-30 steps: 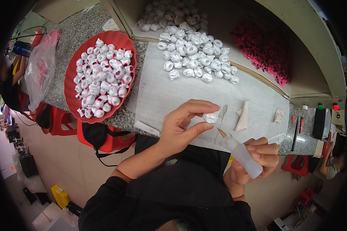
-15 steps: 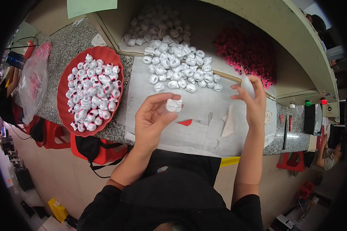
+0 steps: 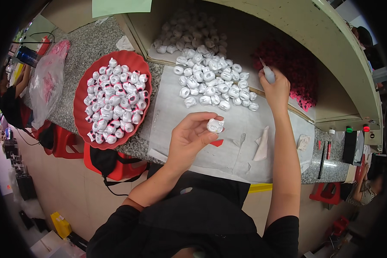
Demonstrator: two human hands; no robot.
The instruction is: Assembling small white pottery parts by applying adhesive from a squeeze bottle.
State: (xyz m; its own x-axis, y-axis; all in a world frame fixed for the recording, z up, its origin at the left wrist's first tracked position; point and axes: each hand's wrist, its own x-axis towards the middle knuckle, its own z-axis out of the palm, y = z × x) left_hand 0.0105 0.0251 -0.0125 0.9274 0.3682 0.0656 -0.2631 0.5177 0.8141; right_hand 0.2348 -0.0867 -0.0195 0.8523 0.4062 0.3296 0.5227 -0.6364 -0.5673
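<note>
My left hand (image 3: 192, 139) pinches a small white molded piece (image 3: 215, 125) with pointed corners between thumb and fingertips, above the paper-covered worktop. Farther back on the right, my right hand (image 3: 276, 86) has a small whitish squeeze bottle (image 3: 268, 74) with a thin tip in its grip. That hand is at the front of a heap of small pink pieces (image 3: 303, 92) inside the shelf; whether its fingertips touch any of them cannot be made out. Several loose white pieces (image 3: 210, 77) lie beyond my left hand, spreading back into the shelf.
A red scalloped tray (image 3: 82, 116) full of white pieces with pink parts stands on the left. On the white paper (image 3: 167, 129) lie a red scrap (image 3: 217, 142) and a crumpled white strip (image 3: 261, 148). The shelf's upper board (image 3: 331, 38) arches over the heaps.
My right hand has reached back to the pink heap with the squeeze bottle, whose tip now leans left. My left hand still holds the white piece. The whole view has shifted somewhat.
</note>
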